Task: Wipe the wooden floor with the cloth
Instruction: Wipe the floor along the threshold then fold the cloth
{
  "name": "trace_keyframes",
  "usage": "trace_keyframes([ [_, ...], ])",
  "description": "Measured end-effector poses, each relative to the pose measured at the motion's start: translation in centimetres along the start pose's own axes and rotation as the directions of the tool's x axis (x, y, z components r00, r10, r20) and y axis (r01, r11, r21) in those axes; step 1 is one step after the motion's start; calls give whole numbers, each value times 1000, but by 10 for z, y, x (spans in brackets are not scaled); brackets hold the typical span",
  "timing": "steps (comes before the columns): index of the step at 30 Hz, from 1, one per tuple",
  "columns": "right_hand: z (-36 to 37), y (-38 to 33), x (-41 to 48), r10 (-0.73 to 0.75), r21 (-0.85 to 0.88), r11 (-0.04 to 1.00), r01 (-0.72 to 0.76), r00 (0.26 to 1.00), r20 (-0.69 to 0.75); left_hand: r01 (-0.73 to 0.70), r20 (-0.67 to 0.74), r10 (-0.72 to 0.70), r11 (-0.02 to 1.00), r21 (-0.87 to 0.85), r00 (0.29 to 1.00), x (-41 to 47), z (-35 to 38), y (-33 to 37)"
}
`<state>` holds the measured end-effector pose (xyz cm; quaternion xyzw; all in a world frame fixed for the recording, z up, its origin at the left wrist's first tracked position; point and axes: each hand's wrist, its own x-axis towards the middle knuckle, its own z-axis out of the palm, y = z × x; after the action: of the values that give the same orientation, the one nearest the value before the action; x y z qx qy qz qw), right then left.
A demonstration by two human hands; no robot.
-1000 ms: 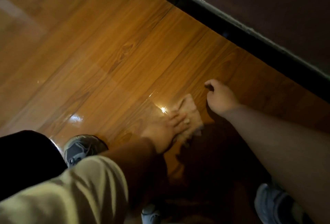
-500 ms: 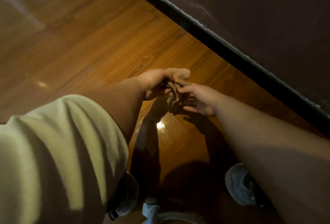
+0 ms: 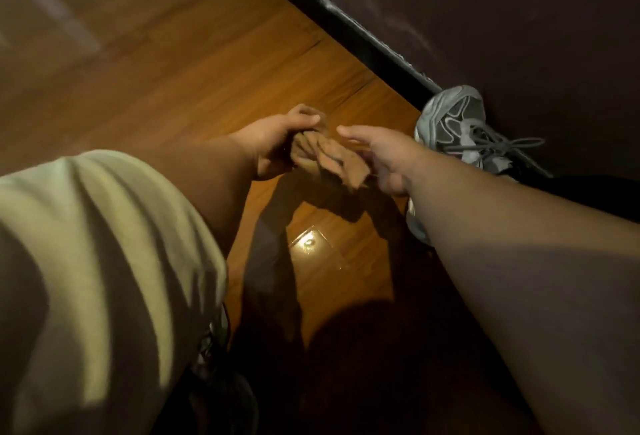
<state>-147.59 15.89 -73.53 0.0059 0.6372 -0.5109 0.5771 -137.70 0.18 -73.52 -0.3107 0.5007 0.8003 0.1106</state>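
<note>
A pale sleeve (image 3: pixel 104 261) fills the lower left, and the bare forearm coming out of it reaches up and to the right. The left hand (image 3: pixel 277 138) has its fingers curled round the bunched upper end of the cloth (image 3: pixel 332 157), with the thumb lying over the top. The tan cloth is crumpled and held up off the wooden floor (image 3: pixel 207 71), between the two hands. Its long axis runs from upper left to lower right, and its loose squared corner points down and right. The right hand (image 3: pixel 384 161) grips that lower end. Its thumb reaches left across the top of the fabric, while the fingers beneath are mostly hidden and blurred. Below the hands, their shadows and a bright glint (image 3: pixel 308 242) lie on the glossy boards. Further right, a grey laced shoe (image 3: pixel 453 123) rests against the dark skirting (image 3: pixel 363 36) that runs diagonally along the wall.
</note>
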Motion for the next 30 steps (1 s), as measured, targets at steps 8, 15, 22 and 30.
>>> trace_keyframes([
  [8, 7, -58, 54, 52, 71, 996, -57, 996, 66, 69, 25, -65, 919, -387, 998, 19, -32, 47],
  [15, 38, -112, 106, 135, -220, 972, -87, 967, 214, -40, -105, -7, 897, -441, 994, 19, -78, 72],
  [22, 79, -153, 159, 279, -258, 947, -194, 892, 355, -157, -277, 37, 893, -423, 960, 28, -112, 76],
  [30, 116, -159, 195, 289, -332, 924, -190, 915, 282, -15, -614, -95, 985, -172, 784, 29, -144, 79],
])
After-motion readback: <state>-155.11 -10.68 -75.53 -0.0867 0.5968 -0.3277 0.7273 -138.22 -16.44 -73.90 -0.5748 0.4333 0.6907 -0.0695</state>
